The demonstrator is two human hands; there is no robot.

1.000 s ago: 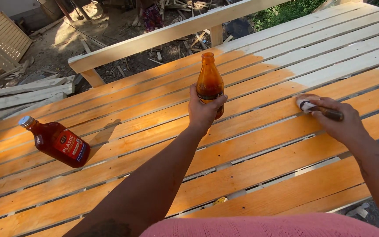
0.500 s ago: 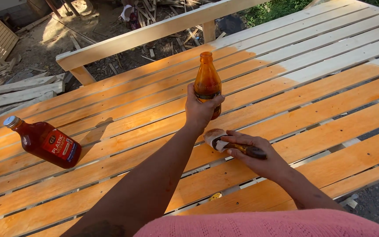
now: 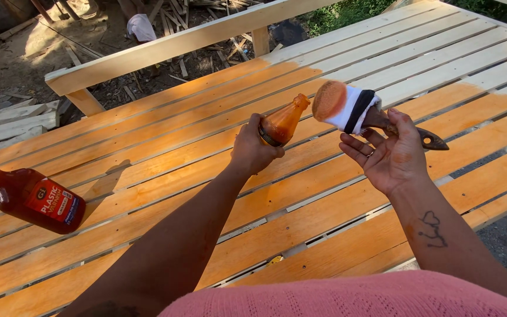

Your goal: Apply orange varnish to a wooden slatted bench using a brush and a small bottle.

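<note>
My left hand (image 3: 252,148) grips a small amber glass bottle (image 3: 283,121), tilted with its open mouth pointing right toward the brush. My right hand (image 3: 389,154), palm up, holds a brush (image 3: 354,108) by its dark wooden handle; the head is wrapped in white cloth with a black band, and its tip is stained orange. The bottle's mouth sits just left of the brush tip. Both are held above a wooden slatted frame (image 3: 324,194), stained orange over most of its near part and bare pale wood at the far right.
A larger dark red bottle (image 3: 29,196) with a red label and metal cap lies on the slats at the left. A pale wooden rail (image 3: 165,48) runs along the far side. Beyond it, scrap boards and debris cover the ground.
My right hand lifted the brush off the slats and turned it tip-up. My left hand tilted the amber bottle from upright toward the brush. The view shifted slightly right.
</note>
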